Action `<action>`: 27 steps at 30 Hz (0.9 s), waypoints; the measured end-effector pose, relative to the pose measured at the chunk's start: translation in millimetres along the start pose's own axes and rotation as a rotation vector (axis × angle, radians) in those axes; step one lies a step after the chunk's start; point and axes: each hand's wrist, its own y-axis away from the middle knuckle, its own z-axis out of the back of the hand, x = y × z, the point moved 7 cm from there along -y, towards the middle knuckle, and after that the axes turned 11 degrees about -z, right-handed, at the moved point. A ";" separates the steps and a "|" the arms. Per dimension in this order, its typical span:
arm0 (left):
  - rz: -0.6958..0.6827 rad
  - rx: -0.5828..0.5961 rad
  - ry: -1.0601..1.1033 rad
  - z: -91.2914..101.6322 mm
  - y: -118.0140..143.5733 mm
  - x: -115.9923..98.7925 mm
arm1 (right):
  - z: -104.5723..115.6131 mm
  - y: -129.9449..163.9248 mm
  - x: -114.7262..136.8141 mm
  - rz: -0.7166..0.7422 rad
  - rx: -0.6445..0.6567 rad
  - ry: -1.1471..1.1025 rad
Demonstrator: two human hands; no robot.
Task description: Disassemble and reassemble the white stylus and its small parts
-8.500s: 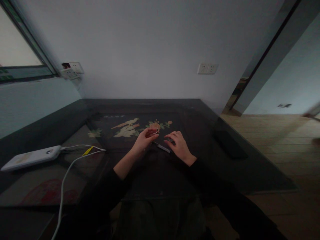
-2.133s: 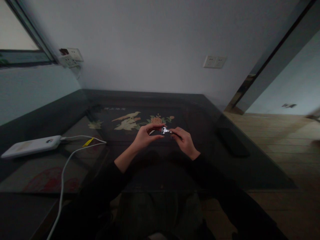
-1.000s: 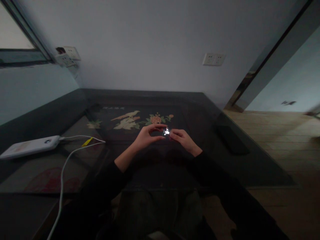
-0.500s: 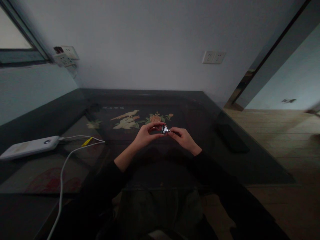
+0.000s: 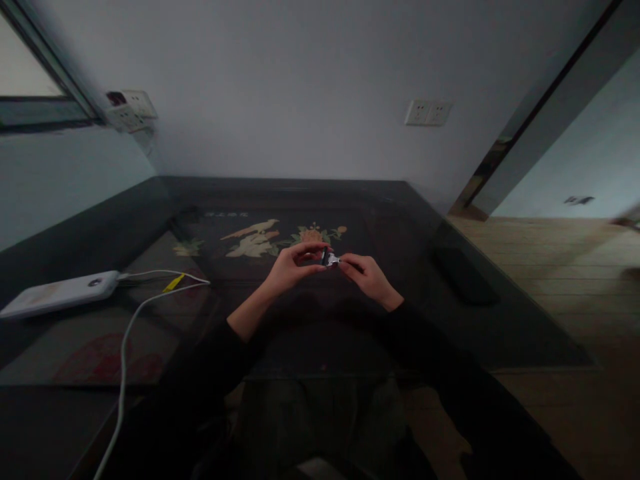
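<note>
Above the dark tabletop, a small shiny silver metal piece [image 5: 333, 259] with a dark bar on its left end is held between both hands. My left hand [image 5: 290, 265] is closed round the dark bar, thumb below and fingers above. With thumb and fingertips, my right hand [image 5: 367, 277] pinches the narrow right end of the piece. It is too small and dim for me to tell its exact kind.
A white power bank [image 5: 65, 293] with a white cable [image 5: 125, 353] and yellow tag [image 5: 173, 284] lies at the left. On the right rests a dark flat object [image 5: 463, 277]. The glass-topped table [image 5: 350, 200] shows a bird-and-flower picture and meets a wall with sockets [image 5: 429, 113].
My right fingertips have shifted very slightly right along the metal piece, so more of its silver part shows. The left hand has hardly moved.
</note>
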 end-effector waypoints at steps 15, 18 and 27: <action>0.020 0.000 -0.019 -0.8 1.0 -4.1 | 0.5 1.5 7.5 0.035 -0.010 0.034; 0.028 0.014 -0.027 -1.5 1.6 -5.5 | 0.9 1.7 6.8 0.029 -0.009 0.030; 0.047 0.019 -0.028 -1.8 2.0 -4.8 | -0.1 1.3 5.0 0.035 0.006 0.021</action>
